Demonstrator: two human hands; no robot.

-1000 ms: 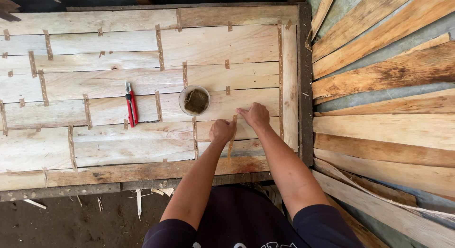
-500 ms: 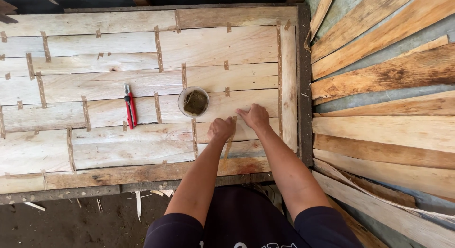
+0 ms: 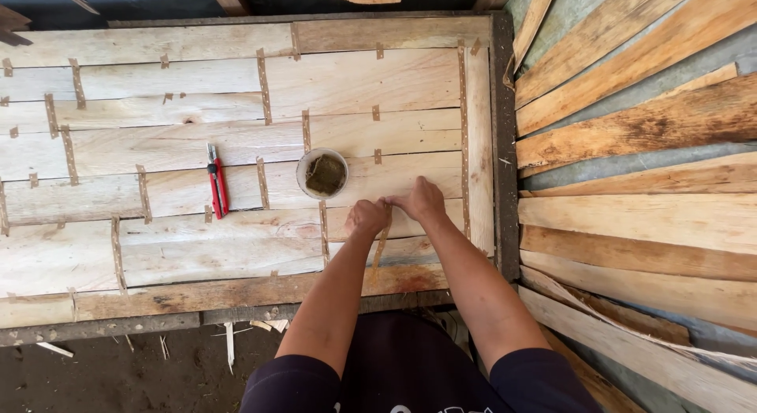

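most seams on the veneer sheet (image 3: 236,145) already taped; left hand (image 3: 367,217) and right hand (image 3: 423,200) pinch a brown tape strip (image 3: 380,247) over a lower seam; bottom edge unfinished.

Tape strip on the veneer sheets

Your hands pinch a thin brown paper tape strip (image 3: 381,243) lying lengthwise across the seams of the pale wood veneer sheets (image 3: 236,247), near the surface's right front corner.

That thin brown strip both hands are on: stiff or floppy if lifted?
Likely floppy: the strip looks thin and ribbon-like, lying flat on the wooden panel below the left hand and right hand. Probably light. It may tear or crease; similar strips bridge other seams.
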